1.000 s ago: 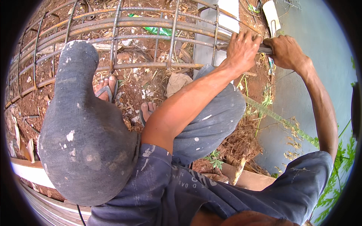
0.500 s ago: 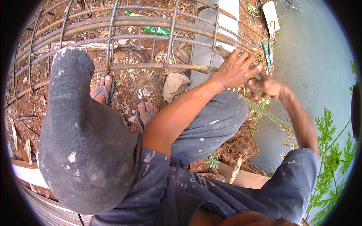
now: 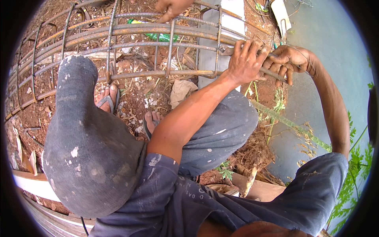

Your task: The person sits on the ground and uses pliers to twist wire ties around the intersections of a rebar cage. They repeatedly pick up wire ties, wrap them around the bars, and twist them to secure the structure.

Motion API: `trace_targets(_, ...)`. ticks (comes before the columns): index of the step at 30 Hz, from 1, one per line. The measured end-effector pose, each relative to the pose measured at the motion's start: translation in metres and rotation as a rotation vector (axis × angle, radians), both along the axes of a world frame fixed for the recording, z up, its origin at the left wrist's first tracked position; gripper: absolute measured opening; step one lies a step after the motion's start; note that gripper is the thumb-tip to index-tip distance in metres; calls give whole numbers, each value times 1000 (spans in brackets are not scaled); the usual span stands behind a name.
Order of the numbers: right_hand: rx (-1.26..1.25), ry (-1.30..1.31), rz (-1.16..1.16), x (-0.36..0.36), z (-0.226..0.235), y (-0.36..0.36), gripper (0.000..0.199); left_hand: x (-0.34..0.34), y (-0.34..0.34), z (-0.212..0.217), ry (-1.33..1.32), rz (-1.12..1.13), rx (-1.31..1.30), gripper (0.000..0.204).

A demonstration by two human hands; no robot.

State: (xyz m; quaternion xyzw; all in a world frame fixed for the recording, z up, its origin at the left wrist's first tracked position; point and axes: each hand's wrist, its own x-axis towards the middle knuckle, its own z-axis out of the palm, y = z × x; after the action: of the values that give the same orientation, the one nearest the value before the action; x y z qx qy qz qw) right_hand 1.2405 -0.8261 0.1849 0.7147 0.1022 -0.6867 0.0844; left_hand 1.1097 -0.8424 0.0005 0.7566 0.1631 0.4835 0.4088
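My left hand (image 3: 245,62) is closed over a rusty metal tool with a jaw-like head (image 3: 225,49), which looks like pincers. Its handle (image 3: 272,75) sticks out on the right, below my right fingers. My right hand (image 3: 291,60) is curled just right of the left one, thumb pointing left, with a thin wire (image 3: 299,67) running from its fingers toward the wrist. Both hands are at the right end of a rusty rebar cage (image 3: 138,74), made of long bars tied with square stirrups. My left hand covers the bar ends there.
A co-worker's hand (image 3: 173,8) reaches over the cage's far side. A green plastic bottle (image 3: 158,36) lies beneath the bars. A white board (image 3: 233,21) stands behind them, and a grey wall (image 3: 316,102) rises on the right. Leafy plants (image 3: 353,166) grow at lower right.
My right hand has moved up and right, its fingers opening out somewhat from a tighter clasp. My left hand has shifted slightly. A co-worker's hand has come in at the top.
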Motion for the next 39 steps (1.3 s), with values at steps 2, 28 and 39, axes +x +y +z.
trace_targets(2, -10, 5, 85, 0, 0, 9, 63, 6, -2, -5, -10, 38, 16, 76)
trace_targets(28, 188, -345, 84, -82, -2, -60, 48, -29, -3, -7, -199, -132, 15, 40)
trace_targets(39, 377, -1033, 1224, -70, -6, -71, 66, -7, 34, 27, 476, -496, -226, 38)
